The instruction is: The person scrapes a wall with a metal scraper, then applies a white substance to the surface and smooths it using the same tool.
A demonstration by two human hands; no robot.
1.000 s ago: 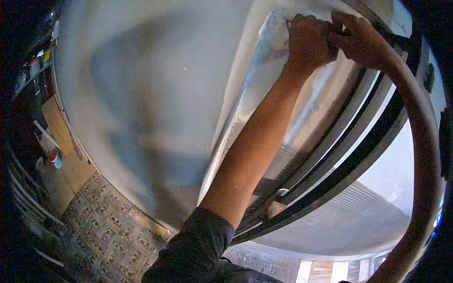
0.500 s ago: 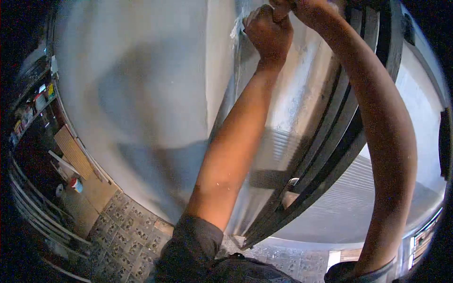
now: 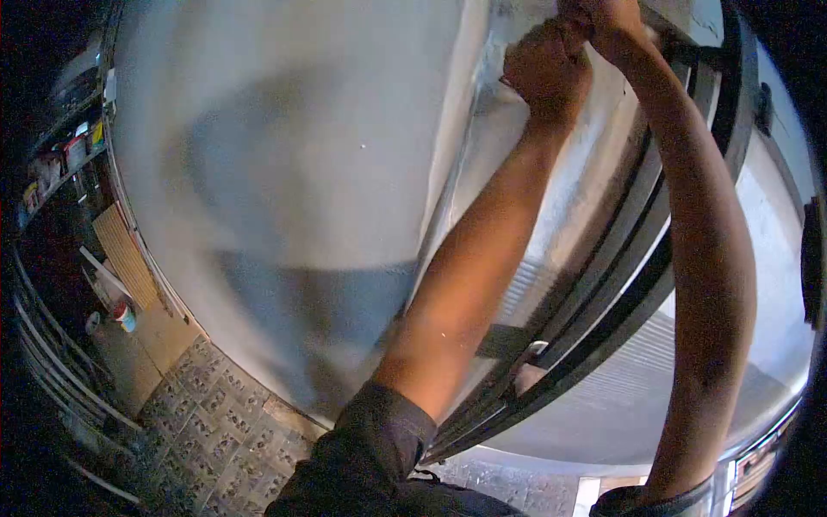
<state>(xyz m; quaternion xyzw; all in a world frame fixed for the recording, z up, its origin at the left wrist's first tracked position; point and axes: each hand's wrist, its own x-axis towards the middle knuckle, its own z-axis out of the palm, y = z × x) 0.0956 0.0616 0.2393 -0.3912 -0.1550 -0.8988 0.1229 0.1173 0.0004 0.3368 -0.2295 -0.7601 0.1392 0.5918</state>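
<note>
Both my arms reach up to the top of the view, in front of the edge of a pale plastered wall. My left hand is closed in a fist close to the wall's corner. Just above and to its right, my right hand is closed too and seems to touch or overlap the left one. Whatever the fingers grip is hidden, and the top edge of the view cuts off part of the right hand. Behind the right forearm runs a dark door or window frame, with a small bright metal fitting low on it.
To the left is a shelf with several containers. Below it a corrugated tan sheet leans near a small white and red bucket. Patterned tiles cover the floor. A pale ridged surface lies beyond the frame.
My view has turned a little, and the wall corner sits farther right. Both hands appear farther right and slightly lower, still closed and close together.
</note>
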